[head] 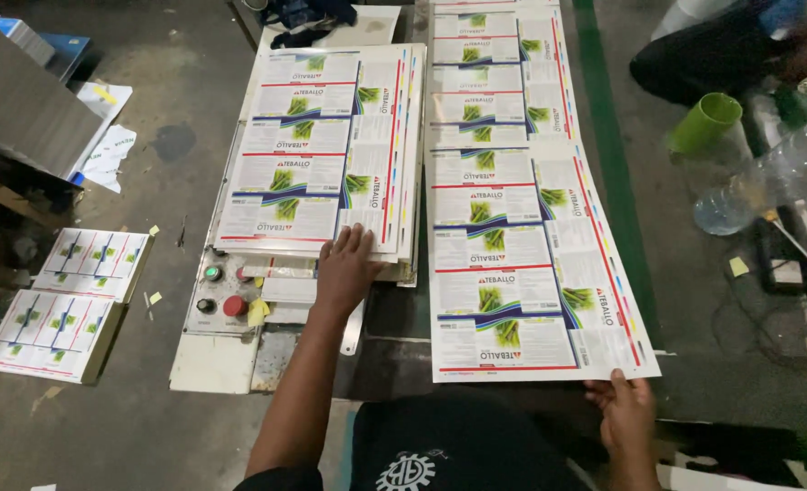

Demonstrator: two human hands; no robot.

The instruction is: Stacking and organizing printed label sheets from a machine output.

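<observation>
A green cup [706, 121] lies on the floor at the right, near a clear plastic bottle [767, 177]. Two low stacks of cut labels [65, 309] sit on the floor at the left, below a grey slab of board [17, 105]. A control panel [221, 291] carries a red button [233, 305] and what may be a green one [212, 273].
</observation>
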